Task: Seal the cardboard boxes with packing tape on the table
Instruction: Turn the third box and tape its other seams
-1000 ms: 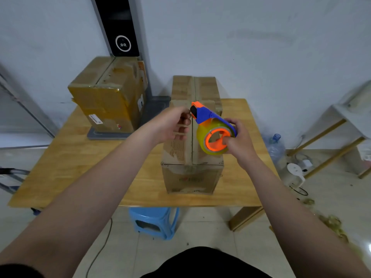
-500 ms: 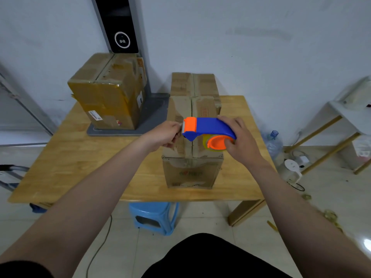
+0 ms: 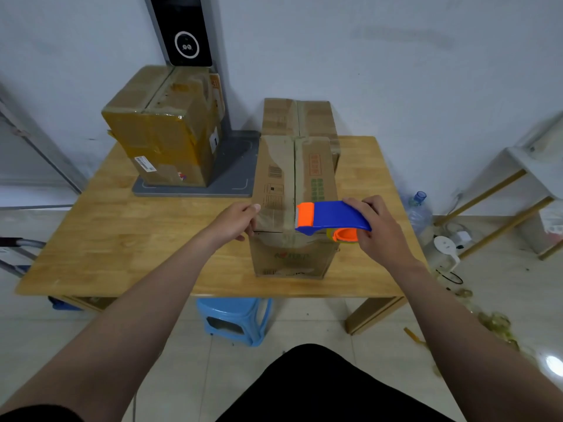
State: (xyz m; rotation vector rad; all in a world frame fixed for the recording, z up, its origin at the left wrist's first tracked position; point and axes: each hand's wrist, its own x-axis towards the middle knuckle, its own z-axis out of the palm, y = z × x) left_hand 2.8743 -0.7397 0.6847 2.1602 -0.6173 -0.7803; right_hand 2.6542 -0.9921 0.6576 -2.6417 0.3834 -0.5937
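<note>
A long cardboard box lies on the wooden table, its flaps closed with a seam down the middle. My right hand grips a blue and orange tape dispenser lying flat over the box's near right top edge. My left hand rests on the box's near left top corner, fingers curled against the cardboard. A second box stands behind the first. A third, heavily taped box sits at the back left.
The taped box stands on a grey base plate under a black upright device. A blue stool is under the table's front edge. A water bottle, a white shelf and scraps lie on the floor at right.
My right hand tipped the dispenser from upright to flat and lowered it toward the box's near end. My left hand slid from the seam to the box's near left corner.
</note>
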